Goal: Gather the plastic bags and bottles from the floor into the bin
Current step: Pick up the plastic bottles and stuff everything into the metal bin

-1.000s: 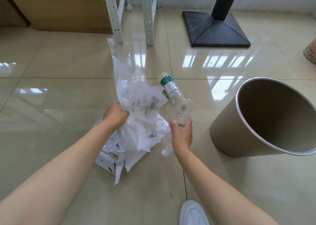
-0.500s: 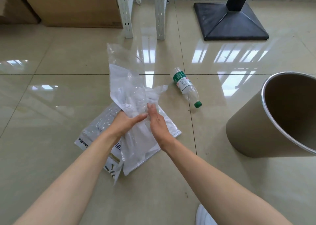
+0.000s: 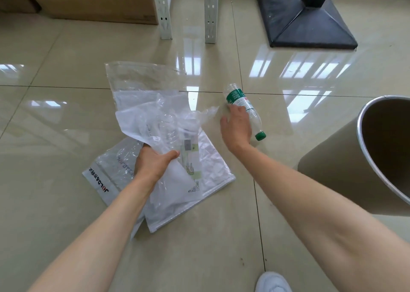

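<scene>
My left hand (image 3: 153, 165) grips a bunch of clear plastic bags (image 3: 142, 118) held just above the floor; a clear crushed bottle (image 3: 166, 125) shows through the bundle. More bags lie flat under it: a white one (image 3: 213, 169) and one with black and red print (image 3: 102, 178). A bottle with a green label and green cap (image 3: 238, 97) lies on the tiles to the right. My right hand (image 3: 237, 127) rests over its middle, fingers spread, thumb apart. The tan bin (image 3: 332, 169) with a metal rim is tilted at the far right.
A black table base (image 3: 306, 27) stands at the back right. Two white perforated shelf legs (image 3: 165, 14) and a large cardboard box (image 3: 88, 1) are at the back. My white shoe (image 3: 273, 283) is at the bottom edge. The floor is glossy beige tile.
My right hand tucked the clear bottle it held into the bags in my left hand, then moved right onto the green-labelled bottle. The left hand lowered the bundle a little.
</scene>
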{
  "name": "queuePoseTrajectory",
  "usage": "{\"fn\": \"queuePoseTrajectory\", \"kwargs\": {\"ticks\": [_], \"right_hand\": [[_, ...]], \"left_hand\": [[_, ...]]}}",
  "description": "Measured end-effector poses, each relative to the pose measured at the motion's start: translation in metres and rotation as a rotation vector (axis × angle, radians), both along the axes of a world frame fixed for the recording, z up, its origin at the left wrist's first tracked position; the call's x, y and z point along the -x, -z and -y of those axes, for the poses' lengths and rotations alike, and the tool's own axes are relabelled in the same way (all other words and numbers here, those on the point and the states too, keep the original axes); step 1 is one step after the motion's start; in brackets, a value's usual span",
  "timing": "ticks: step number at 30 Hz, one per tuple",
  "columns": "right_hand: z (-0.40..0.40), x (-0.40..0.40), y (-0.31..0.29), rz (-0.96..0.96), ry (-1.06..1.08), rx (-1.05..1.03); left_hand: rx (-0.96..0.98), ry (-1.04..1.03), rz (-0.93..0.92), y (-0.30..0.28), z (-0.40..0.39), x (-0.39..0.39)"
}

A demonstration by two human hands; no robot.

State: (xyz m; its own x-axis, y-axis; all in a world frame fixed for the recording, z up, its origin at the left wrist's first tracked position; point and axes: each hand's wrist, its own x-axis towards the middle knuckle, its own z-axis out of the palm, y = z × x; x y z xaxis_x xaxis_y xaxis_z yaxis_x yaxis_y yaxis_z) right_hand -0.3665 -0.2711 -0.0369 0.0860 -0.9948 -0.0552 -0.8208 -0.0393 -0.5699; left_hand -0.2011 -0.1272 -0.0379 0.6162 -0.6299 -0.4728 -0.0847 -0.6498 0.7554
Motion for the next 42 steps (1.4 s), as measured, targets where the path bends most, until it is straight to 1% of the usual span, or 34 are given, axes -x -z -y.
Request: {"fn": "queuePoseTrajectory", "kwargs": {"ticks": [1,3,5,7,10,12,14,17,21,23,25,28,32,35,38,42], "right_hand": [[0.019,0.011,0.001,-0.117,0.011,0.027],[0.051,0.029,0.006,-0.29,0.02,-0.019],[0.072,0.039,0.013,-0.333,0.05,-0.149],[0.085,0.043,0.02,-0.281,0.092,-0.277],[0.086,0.041,0.031,-0.238,0.053,-0.401],[0.078,0.034,0.034,-0.222,0.039,-0.413],[0.065,0.03,0.037,-0.16,0.04,-0.404],[0.041,0.029,0.039,0.0,0.038,-0.407],[0.02,0.035,0.028,0.237,0.107,-0.409],[0.012,0.035,0.011,0.409,0.145,-0.401],[0.002,0.038,-0.018,0.546,0.155,-0.368],[-0.012,0.048,-0.071,0.665,0.188,-0.314],[-0.026,0.078,-0.157,0.851,0.18,-0.223],[-0.036,0.112,-0.228,0.88,0.088,-0.089],[-0.042,0.159,-0.291,0.88,0.024,0.026],[-0.046,0.239,-0.345,0.764,0.111,0.139]], "left_hand": [[-0.007,0.005,0.011,0.0,0.002,0.001],[-0.02,0.018,0.023,0.003,0.007,0.001],[-0.025,0.02,0.026,0.007,0.013,0.002],[-0.026,0.019,0.026,0.007,0.018,0.004],[-0.006,0.023,-0.004,0.008,0.026,0.008],[0.015,0.032,-0.043,0.007,0.028,0.012],[0.07,0.028,-0.129,0.005,0.028,0.015],[0.188,0.087,-0.246,-0.007,0.021,0.021],[0.244,0.195,-0.339,-0.034,0.013,0.02],[0.288,0.218,-0.37,-0.053,0.013,0.02],[0.344,0.256,-0.4,-0.083,0.013,0.028],[0.404,0.324,-0.422,-0.135,0.011,0.045],[0.5,0.458,-0.39,-0.221,0.004,0.072],[0.599,0.529,-0.375,-0.278,-0.002,0.096],[0.667,0.597,-0.402,-0.323,-0.003,0.131],[0.695,0.698,-0.469,-0.361,0.011,0.196]]}}
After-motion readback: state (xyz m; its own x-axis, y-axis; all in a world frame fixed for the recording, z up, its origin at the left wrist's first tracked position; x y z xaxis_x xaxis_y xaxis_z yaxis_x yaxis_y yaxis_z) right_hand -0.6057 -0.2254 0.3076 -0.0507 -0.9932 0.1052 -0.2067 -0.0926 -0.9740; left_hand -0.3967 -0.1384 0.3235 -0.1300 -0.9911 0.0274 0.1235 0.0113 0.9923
